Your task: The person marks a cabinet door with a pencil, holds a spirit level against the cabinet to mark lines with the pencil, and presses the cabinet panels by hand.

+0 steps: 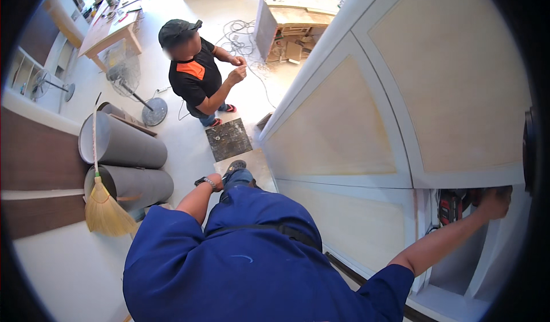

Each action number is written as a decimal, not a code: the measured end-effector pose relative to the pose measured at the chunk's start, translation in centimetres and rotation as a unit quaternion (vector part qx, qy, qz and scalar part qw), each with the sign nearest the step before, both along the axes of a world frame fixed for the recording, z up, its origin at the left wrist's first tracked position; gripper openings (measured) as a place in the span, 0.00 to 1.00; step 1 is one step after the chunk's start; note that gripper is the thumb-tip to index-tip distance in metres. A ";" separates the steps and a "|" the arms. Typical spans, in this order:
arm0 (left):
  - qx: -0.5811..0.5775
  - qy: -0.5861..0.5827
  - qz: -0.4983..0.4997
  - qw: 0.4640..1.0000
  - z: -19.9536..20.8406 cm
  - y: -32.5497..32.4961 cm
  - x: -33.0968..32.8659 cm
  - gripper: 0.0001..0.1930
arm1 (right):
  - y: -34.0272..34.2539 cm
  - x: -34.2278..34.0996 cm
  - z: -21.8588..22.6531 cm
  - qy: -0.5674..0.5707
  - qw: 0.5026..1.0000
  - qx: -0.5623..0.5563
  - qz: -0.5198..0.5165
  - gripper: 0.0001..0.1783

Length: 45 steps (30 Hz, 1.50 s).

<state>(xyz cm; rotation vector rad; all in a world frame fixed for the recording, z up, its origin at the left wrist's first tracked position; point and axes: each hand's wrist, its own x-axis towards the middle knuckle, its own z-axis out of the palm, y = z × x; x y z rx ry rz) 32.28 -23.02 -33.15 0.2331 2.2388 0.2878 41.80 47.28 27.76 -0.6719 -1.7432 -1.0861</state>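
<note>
My right arm reaches out to the right, into an open compartment [458, 270] of the white panelled cabinet [409, 150]. There my right hand [495, 203] is closed around the dark end of a red and black cordless power tool [451, 207]; its working end is hidden, so I cannot tell its exact kind. My left hand [215, 182], with a watch [203, 181] on the wrist, rests by my bent leg in blue jeans [238, 177]. Its fingers are mostly hidden.
A person [197, 73] in a black shirt and cap stands ahead, both hands raised together. Left are a straw broom [106, 210], two grey rolls [129, 141] and a standing fan [153, 111]. A cable [238, 38] lies on the floor near a wooden workbench [295, 15].
</note>
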 end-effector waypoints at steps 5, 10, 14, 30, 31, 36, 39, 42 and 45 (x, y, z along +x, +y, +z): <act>0.005 0.003 0.016 1.000 -1.6 -5.1 2.5 0.13 | -5.4 2.2 -1.1 0.010 0.998 -0.035 0.043 0.35; 0.051 0.007 0.016 0.999 -2.0 -3.2 2.3 0.16 | -7.5 3.6 0.5 0.031 0.998 -0.063 -0.006 0.33; 0.061 0.023 0.000 0.998 -1.6 -2.0 1.5 0.16 | -8.5 3.2 0.6 0.021 0.997 -0.068 0.020 0.31; 0.057 0.023 0.012 0.998 -4.9 -3.6 2.8 0.17 | -9.0 1.3 0.8 0.022 0.994 -0.100 0.026 0.30; 0.061 0.023 0.012 0.998 -4.6 -3.6 2.8 0.17 | -9.0 1.3 0.8 0.021 0.995 -0.100 0.024 0.30; 0.054 0.015 0.015 0.998 -3.7 -2.9 2.2 0.16 | -9.0 0.2 0.9 0.022 0.992 -0.118 0.037 0.30; 0.044 0.003 0.028 0.999 -2.9 -1.9 1.1 0.16 | -8.4 -0.4 1.0 0.023 0.992 -0.112 0.048 0.29; 0.045 -0.012 0.043 0.998 -1.8 -1.5 0.8 0.15 | -7.8 -0.7 0.5 0.023 0.993 -0.103 0.060 0.28; 0.058 -0.020 0.056 0.997 -0.9 -0.8 0.8 0.16 | -7.7 -0.6 0.6 0.019 0.994 -0.099 0.039 0.30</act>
